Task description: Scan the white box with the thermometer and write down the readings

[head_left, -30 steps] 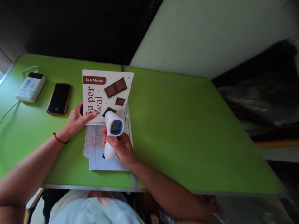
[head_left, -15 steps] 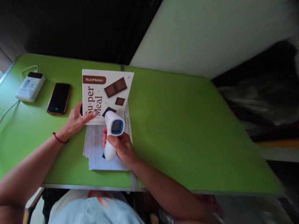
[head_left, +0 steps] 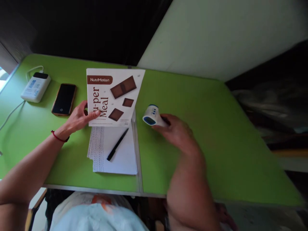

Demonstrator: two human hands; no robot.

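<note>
My left hand [head_left: 80, 118] grips the lower left edge of a white NutriMotion box [head_left: 101, 106], thumb on its front and fingers hidden behind. Brown chocolate pieces are printed on the box, which stands over the upper part of some paper sheets [head_left: 120, 163]. A black pen [head_left: 117, 145] lies slanted on the paper. To the right of the box, my right hand [head_left: 176, 130] is closed round the handle of a white and blue infrared thermometer [head_left: 151, 115]. The thermometer is tipped over, its blue-rimmed screen toward me and its side buttons showing.
A phone [head_left: 64, 99] in a brown case lies left of the box. Farther left is a white power bank [head_left: 36, 87] with cables. The green table [head_left: 216, 154] has a metal seam [head_left: 138, 154] down it. A pale wall [head_left: 204, 38] rises behind.
My right hand has carried the thermometer right, away from the front of the box, and turned it on its side. The pen on the paper now shows fully. My left hand still holds the box.
</note>
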